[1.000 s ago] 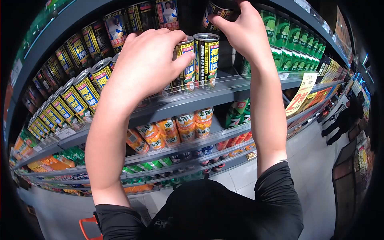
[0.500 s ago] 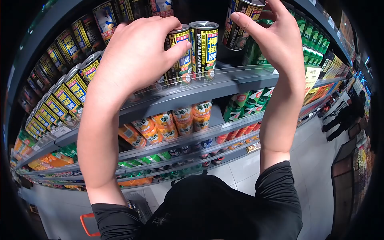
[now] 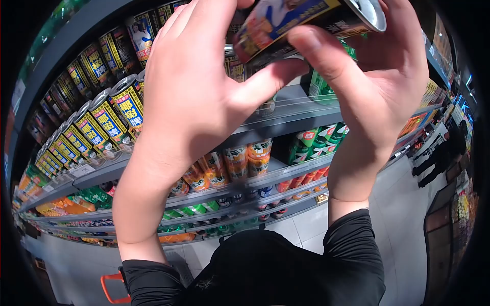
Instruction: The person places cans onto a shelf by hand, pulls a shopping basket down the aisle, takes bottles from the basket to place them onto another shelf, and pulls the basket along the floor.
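A black can (image 3: pixel 301 24) with a yellow, blue and red label is tilted on its side at the top of the view, its silver top toward the right. My right hand (image 3: pixel 372 76) is closed on it, the thumb pressed along its side. My left hand (image 3: pixel 196 76) is round the can's lower end, its thumb stretched beneath the can and its upper fingertips partly out of frame. Behind the hands, similar cans stand on the shelf (image 3: pixel 311 112), largely hidden.
Rows of coconut-drink cans (image 3: pixel 92 127) line the shelf at left. Orange bottles (image 3: pixel 236 160) and green-and-red cans (image 3: pixel 311 140) fill the level below. An orange-red handle (image 3: pixel 104 290) shows at lower left. A person in dark clothes (image 3: pixel 441 153) stands in the aisle at right.
The can in my right hand has come closer and tipped onto its side, turning its label. My left hand has left the standing cans and moved up to the held can.
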`<state>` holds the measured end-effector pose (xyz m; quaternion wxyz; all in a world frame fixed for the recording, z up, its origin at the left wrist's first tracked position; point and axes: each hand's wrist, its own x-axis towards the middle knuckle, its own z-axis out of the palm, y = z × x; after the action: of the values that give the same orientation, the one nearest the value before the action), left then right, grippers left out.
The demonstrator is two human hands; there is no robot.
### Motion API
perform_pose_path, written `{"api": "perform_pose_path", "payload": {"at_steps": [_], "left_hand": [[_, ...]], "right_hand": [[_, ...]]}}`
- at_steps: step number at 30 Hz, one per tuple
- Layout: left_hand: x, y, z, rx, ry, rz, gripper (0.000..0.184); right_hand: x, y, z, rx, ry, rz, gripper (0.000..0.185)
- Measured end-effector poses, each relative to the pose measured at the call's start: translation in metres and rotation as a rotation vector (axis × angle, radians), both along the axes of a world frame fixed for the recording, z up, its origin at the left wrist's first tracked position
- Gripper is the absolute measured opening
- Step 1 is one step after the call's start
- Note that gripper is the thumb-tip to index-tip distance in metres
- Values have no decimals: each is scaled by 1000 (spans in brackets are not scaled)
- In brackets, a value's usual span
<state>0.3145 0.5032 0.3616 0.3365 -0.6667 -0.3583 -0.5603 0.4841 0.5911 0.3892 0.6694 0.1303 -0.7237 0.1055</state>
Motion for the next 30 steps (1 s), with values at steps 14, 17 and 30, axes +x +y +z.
{"api": "perform_pose_path", "payload": {"at_steps": [14, 17, 30], "left_hand": [[-46, -64, -18, -96, -376, -110, 30], [-50, -70, -21, -112, -373, -77, 32], [-81, -81, -31, -135, -368, -10, 35]], "right_hand": [[-92, 126, 14, -353, -778, -907, 43], [-135, 192, 29, -406, -914, -964, 41], [-127, 165, 30, -842, -825, -177, 42]]}}
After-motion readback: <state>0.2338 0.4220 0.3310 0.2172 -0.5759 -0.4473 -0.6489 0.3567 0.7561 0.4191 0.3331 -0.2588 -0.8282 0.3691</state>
